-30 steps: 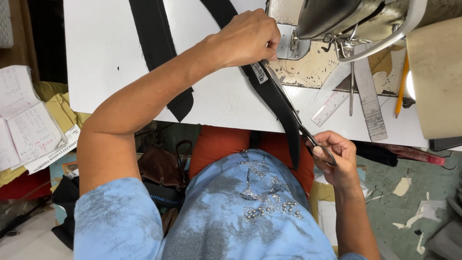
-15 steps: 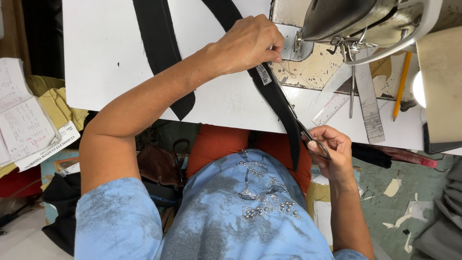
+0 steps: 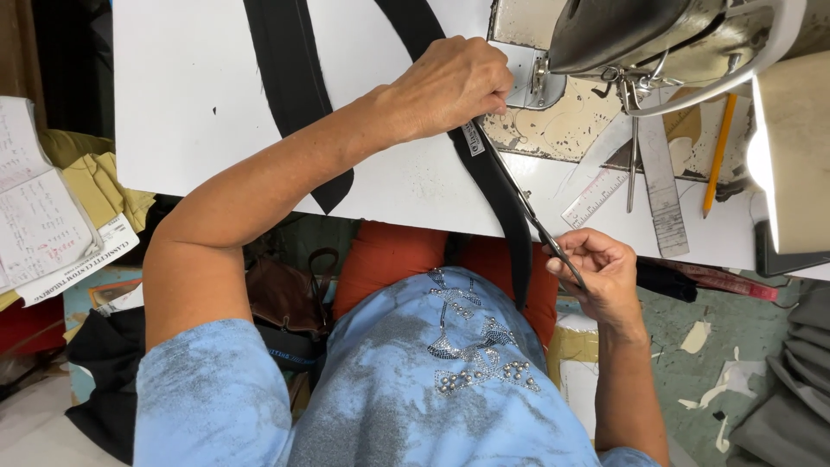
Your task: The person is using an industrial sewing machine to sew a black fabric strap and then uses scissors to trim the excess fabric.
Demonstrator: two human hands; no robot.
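My left hand point(image 3: 454, 85) rests on the white sewing table point(image 3: 181, 104), its fingers pinching the upper part of a long black fabric strip point(image 3: 500, 207) beside the presser foot of the sewing machine point(image 3: 640, 39). A small white label point(image 3: 472, 138) sits on the strip just below that hand. The strip runs down off the table's front edge toward my lap. My right hand point(image 3: 601, 268) hovers below the table edge and grips thin metal snips point(image 3: 545, 229), whose blades lie along the strip's right edge.
A second black strip point(image 3: 294, 95) lies on the table to the left. Two rulers point(image 3: 661, 186), long metal tweezers point(image 3: 633, 164) and an orange pencil point(image 3: 719, 151) lie right of the machine. Papers point(image 3: 39, 229) sit at the far left; fabric scraps litter the floor at right.
The view has shifted slightly. My right hand has moved a little down and right along the strip with the snips; my left hand keeps its hold by the presser foot.
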